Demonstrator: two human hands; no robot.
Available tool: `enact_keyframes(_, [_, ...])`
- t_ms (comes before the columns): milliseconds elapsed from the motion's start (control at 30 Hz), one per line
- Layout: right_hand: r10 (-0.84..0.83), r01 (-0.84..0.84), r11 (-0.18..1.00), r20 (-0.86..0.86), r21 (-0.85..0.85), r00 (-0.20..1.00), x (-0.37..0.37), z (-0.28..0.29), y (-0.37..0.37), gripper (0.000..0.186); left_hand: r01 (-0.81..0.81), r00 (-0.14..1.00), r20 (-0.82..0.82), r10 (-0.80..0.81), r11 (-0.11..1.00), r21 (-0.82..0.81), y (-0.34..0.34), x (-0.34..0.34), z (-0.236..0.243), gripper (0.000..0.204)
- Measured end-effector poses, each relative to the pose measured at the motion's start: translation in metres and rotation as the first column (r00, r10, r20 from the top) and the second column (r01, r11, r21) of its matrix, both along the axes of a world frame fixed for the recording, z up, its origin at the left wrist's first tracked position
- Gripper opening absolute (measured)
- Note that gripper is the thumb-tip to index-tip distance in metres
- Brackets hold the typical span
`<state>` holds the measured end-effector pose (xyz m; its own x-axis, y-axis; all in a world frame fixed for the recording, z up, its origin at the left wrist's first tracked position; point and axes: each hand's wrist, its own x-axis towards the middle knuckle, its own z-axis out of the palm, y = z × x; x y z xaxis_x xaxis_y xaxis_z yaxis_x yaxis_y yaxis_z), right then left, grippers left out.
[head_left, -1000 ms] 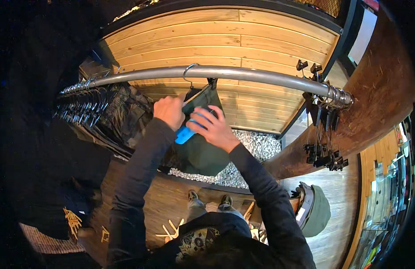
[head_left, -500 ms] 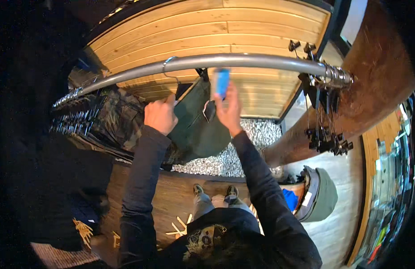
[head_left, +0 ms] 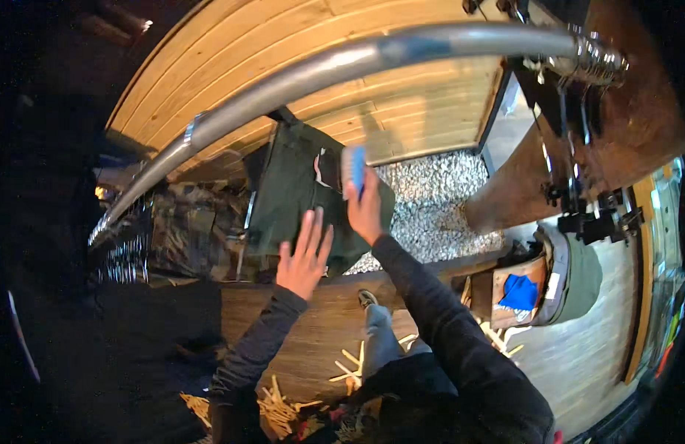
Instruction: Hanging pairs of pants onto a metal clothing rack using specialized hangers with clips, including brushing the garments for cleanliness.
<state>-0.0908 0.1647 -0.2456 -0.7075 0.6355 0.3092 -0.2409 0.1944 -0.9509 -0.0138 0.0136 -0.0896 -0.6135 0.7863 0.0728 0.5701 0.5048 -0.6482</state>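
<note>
A dark green garment (head_left: pixel 279 200), perhaps trousers, hangs below a thick metal rail (head_left: pixel 305 78). It has a small light-edged tag or label near its upper part. In my right hand (head_left: pixel 366 211) is a small blue brush (head_left: pixel 355 166) with a pale side that looks like bristles, a little blurred. The brush is over the right part of the garment; whether it touches the cloth I cannot tell. My left hand (head_left: pixel 305 255) has its fingers spread over the garment's lower middle, with nothing in it.
Camouflage-patterned clothes (head_left: pixel 183 237) hang packed at the left. Black clip hangers (head_left: pixel 579 222) dangle at the right rail end beside a brown pillar (head_left: pixel 535 177). White gravel (head_left: pixel 438 192) lies behind the garment. Wooden hangers (head_left: pixel 279 411) lie low down. A blue cloth (head_left: pixel 518 292) rests at right.
The view has moved closer to the garment and rail. My left hand has gone from its upper edge to its lower middle, fingers now spread. The brush has come down from near the rail.
</note>
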Motion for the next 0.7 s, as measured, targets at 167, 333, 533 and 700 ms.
enact_keyframes(167, [0.049, 0.016, 0.997, 0.747, -0.08, 0.663, 0.034, -0.131, -0.023, 0.07, 0.212, 0.975, 0.113, -0.191, 0.951, -0.225, -0.025, -0.023, -0.078, 0.047])
enact_keyframes(333, [0.006, 0.101, 0.946, 0.328, -0.308, 0.945, 0.03, -0.044, -0.039, 0.049, 0.373, 0.909, 0.254, -0.33, 0.916, -0.147, -0.072, -0.036, -0.102, 0.035])
enact_keyframes(533, [0.309, -0.209, 0.95, 0.603, -0.232, 0.736, 0.092, -0.187, -0.123, 0.066, 0.464, 0.847, 0.246, -0.471, 0.881, 0.09, -0.051, -0.039, -0.113, 0.017])
enact_keyframes(700, [0.049, 0.197, 0.97, 0.908, -0.143, 0.416, 0.129, -0.311, -0.109, 0.069, 0.459, 0.85, 0.253, -0.463, 0.885, 0.077, -0.057, -0.049, -0.12, 0.015])
